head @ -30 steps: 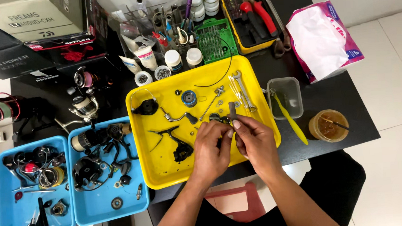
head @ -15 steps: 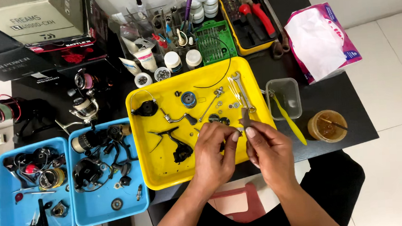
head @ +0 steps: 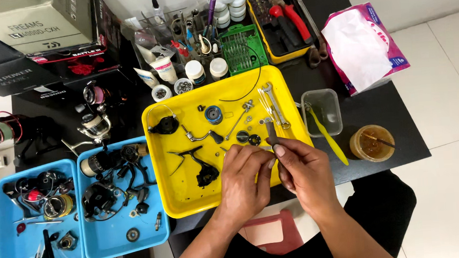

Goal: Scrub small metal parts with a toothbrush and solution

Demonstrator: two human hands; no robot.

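Both hands meet over the near edge of the yellow tray [head: 170, 199], which sits on a black table [head: 393, 119]. The right hand [head: 304, 175] pinches a small dark grey metal part [head: 271, 132] between thumb and forefinger, holding it upright so its top stands clear above the fingers. The left hand [head: 243, 181] is curled close beside it, fingertips bent in toward the right thumb; whether it grips anything small of its own is hard to tell, since the fingers hide it.

Inside the tray, just beyond the hands, lie two round black discs [head: 248, 138], a crank handle [head: 201, 136], a black reel body [head: 206, 173], a blue-centred gear [head: 213, 114] and a small spanner [head: 276, 105]. To the right of the tray stands a clear plastic tub [head: 321, 110] with a yellow brush [head: 332, 145] leaning out of it, and further right a jar of amber grease [head: 371, 143]. Two blue trays [head: 96, 243] of reel parts sit to the left.
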